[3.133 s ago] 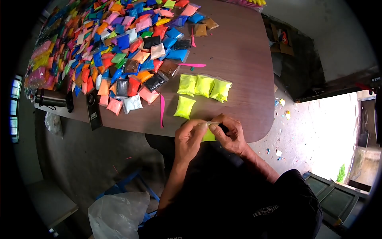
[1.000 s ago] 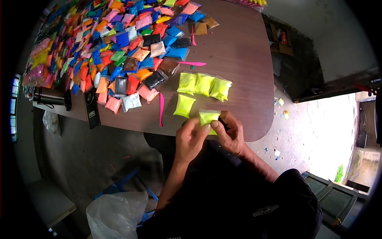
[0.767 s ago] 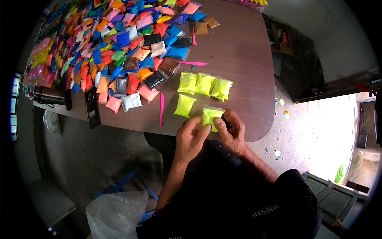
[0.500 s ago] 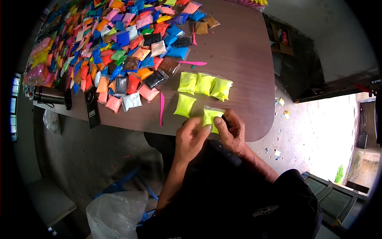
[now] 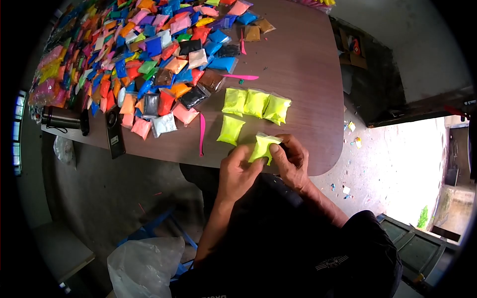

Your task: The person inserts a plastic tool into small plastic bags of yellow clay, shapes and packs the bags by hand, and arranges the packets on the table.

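Note:
A small clear packet with neon-yellow filling is held tilted between both hands, at the table's near edge. My left hand is closed on its left and lower side. My right hand pinches its upper right corner, thumb in front and fingers curled behind. Just beyond lie several matching packets: a single one near my left fingers, and a row behind it that includes a middle packet and a right-hand packet.
A large heap of small coloured packets covers the table's left part. Pink plastic knives lie near it, one close to the front edge. A dark cylindrical flask and a black box stand at left. A clear plastic bag hangs below.
The held packet has tilted, its lower end swinging left. My left thumb has slid down off its front face. Both hands stay on it, and the other packets lie as before.

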Motion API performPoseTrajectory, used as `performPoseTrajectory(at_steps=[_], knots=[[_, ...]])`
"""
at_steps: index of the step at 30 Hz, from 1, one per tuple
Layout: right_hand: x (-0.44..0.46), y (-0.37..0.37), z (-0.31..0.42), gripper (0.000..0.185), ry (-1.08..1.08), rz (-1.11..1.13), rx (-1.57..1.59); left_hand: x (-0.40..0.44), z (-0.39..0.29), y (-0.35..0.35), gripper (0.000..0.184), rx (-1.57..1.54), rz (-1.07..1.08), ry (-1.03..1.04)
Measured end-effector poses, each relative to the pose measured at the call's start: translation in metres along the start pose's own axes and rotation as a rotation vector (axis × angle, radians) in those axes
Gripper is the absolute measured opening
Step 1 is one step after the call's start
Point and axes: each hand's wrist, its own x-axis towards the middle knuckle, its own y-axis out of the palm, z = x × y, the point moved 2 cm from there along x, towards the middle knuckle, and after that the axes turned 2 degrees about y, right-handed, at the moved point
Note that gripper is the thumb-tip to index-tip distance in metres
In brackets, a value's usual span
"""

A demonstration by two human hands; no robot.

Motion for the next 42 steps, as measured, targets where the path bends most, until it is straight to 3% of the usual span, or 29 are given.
performPoseTrajectory(at_steps=[6,8,17,24,42], knots=[[0.001,-0.002,-0.001,0.022,0.008,0.011,-0.006,0.004,-0.016,0.006,0.03,0.279,-0.031,0.058],[0.001,-0.002,-0.002,0.021,-0.013,0.012,-0.032,0.004,-0.013,0.005,0.032,0.194,-0.056,-0.02],[0.001,-0.005,-0.005,0.018,-0.025,0.032,-0.014,0.005,-0.014,0.003,0.024,0.137,-0.014,0.084],[0.002,-0.006,-0.002,0.012,-0.061,0.092,-0.186,0.0,-0.009,-0.003,0.018,0.092,-0.031,0.002],[0.005,-0.006,-0.003,0.01,-0.147,0.154,-0.174,-0.003,-0.008,0.002,0.012,-0.041,-0.092,0.023]])
